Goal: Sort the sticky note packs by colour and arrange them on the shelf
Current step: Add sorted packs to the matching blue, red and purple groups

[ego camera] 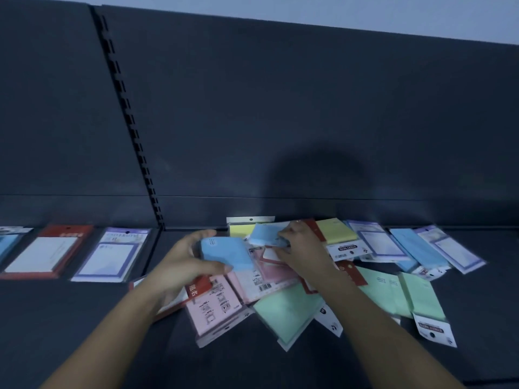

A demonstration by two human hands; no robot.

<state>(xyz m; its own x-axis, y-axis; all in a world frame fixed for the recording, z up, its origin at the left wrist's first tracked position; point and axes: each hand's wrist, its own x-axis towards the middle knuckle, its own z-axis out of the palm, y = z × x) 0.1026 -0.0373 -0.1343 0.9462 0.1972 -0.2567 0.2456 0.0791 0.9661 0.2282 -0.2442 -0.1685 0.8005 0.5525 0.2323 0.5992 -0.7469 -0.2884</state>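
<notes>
Left hand: the left hand [179, 259] has fingers and thumb curled round a blue pack [224, 249], held over the left part of the pile.
Right hand: the right hand [303, 248] has its fingers bent onto a second blue pack [265, 234] at the back of the pile and grips it; the detail is blurred.
Gap between hands: the two blue packs sit just beside each other, with their edges close.
Pile under hands: a pink pack [213, 307] and a green pack [283, 313] lie slanted and overlapping. A yellow pack [335, 230] lies behind the right hand, near the back panel [280, 108].
Pile, right side: two green packs [421, 296] overlap edge over edge. More blue and purple-bordered packs fan out behind them.
Sorted row, left: a red-bordered pack [47, 254] and a purple-bordered pack [112, 255] lie flat side by side, with their edges apart.
Divider: a slotted upright [132, 130] meets the shelf [70, 318] between the row and the pile.
Open room: bare shelf shows in front of the row and between the purple-bordered pack and the pile.
</notes>
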